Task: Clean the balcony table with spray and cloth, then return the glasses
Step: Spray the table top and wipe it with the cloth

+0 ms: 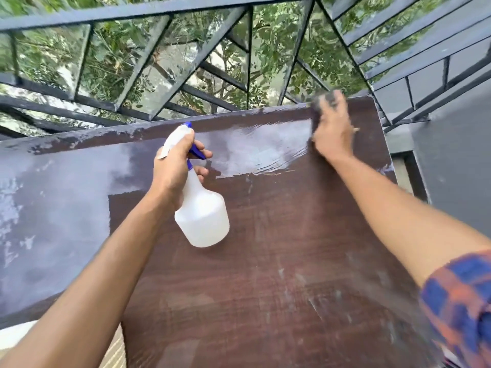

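A dark brown wooden table (pixel 265 261) fills the lower middle of the head view, with a wet, shiny streak across its far half. My left hand (pixel 175 168) grips the neck of a white spray bottle (pixel 203 216) with a blue trigger, held above the table's middle. My right hand (pixel 332 134) presses a dark cloth (pixel 322 102) flat on the table near the far right corner; the hand covers most of the cloth. No glasses are in view.
A dark metal balcony railing (pixel 170 62) with slanted bars runs just beyond the table's far edge, with green trees behind it. A grey ledge (pixel 53 195) adjoins the table on the left. A grey wall (pixel 457 160) stands to the right.
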{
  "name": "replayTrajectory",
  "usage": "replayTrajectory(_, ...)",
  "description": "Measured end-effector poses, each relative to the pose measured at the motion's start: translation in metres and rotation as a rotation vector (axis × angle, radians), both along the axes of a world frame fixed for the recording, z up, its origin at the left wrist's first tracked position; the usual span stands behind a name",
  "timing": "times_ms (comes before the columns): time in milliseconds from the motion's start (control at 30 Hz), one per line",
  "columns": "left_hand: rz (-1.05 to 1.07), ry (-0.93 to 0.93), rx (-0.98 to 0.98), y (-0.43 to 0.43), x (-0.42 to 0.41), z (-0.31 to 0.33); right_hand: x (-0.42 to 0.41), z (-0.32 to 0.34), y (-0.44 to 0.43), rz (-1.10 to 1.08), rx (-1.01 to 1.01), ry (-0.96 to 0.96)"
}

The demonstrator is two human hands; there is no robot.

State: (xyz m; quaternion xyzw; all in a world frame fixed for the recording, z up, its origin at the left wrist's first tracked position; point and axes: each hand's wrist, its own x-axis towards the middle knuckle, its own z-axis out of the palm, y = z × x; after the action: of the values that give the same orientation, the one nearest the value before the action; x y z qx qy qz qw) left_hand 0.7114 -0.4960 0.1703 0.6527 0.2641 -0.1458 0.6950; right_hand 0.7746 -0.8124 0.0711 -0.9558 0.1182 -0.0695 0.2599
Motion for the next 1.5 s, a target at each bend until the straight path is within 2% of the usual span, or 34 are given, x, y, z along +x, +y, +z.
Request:
replayTrajectory(67,0.024,-0.015,0.019,0.009,-0.002,0.0,0.015,0.007,-0.008,-0.221,-0.034,0.095)
replayTrajectory(167,0.062,-0.001,0.029,0.023,-0.006,0.001,0.027,0.008,0.041,-0.19,-0.014,0.133)
replayTrajectory(233,0.08,0.008,0.031,0.031,-0.009,0.0,0.027,0.009,0.093,-0.076,0.074,0.122)
replayTrajectory(300,0.093,0.005,0.03,0.038,-0.011,0.001,0.019,0.01,0.154,0.138,0.121,0.114)
replayTrajectory(433,0.12,-0.028,0.042,0.042,-0.017,0.003,-0.007,0.006,0.244,0.578,0.082,0.108)
replayTrajectory(500,0.132,-0.046,0.04,0.04,-0.02,0.005,-0.017,-0.001,0.253,0.731,0.075,0.077)
replayTrajectory(633,0.109,-0.005,0.016,0.035,-0.027,0.004,-0.044,-0.013,0.202,0.841,0.045,-0.011)
replayTrajectory(733,0.058,0.028,0.009,0.033,-0.033,0.001,-0.064,-0.016,0.129,0.731,0.005,-0.056)
replayTrajectory(833,0.066,0.043,-0.023,0.031,-0.041,0.002,-0.054,-0.007,0.074,0.329,0.001,0.009)
replayTrajectory(900,0.073,0.046,-0.038,0.03,-0.046,0.002,-0.03,0.001,0.071,0.085,-0.004,0.092)
replayTrajectory(967,0.075,0.051,-0.028,0.03,-0.053,0.002,-0.006,0.006,0.092,-0.038,0.025,0.144)
replayTrajectory(1033,0.072,0.051,-0.014,0.03,-0.058,0.002,0.005,0.008,0.129,-0.005,0.136,0.177)
replayTrajectory(1100,0.078,0.047,-0.017,0.03,-0.063,0.003,0.0,0.006,0.171,0.208,0.21,0.179)
replayTrajectory(1200,0.098,0.034,-0.022,0.03,-0.067,0.003,-0.046,-0.007,0.221,0.604,0.094,0.092)
replayTrajectory(1300,0.096,0.027,-0.034,0.027,-0.069,0.001,-0.111,-0.018,0.214,0.803,0.02,-0.031)
replayTrajectory(1400,0.033,0.039,-0.017,0.025,-0.073,0.001,-0.152,-0.018,0.152,0.713,0.02,-0.102)
replayTrajectory(1500,-0.001,0.059,-0.047,0.022,-0.079,0.003,-0.151,-0.015,0.061,0.294,-0.035,-0.074)
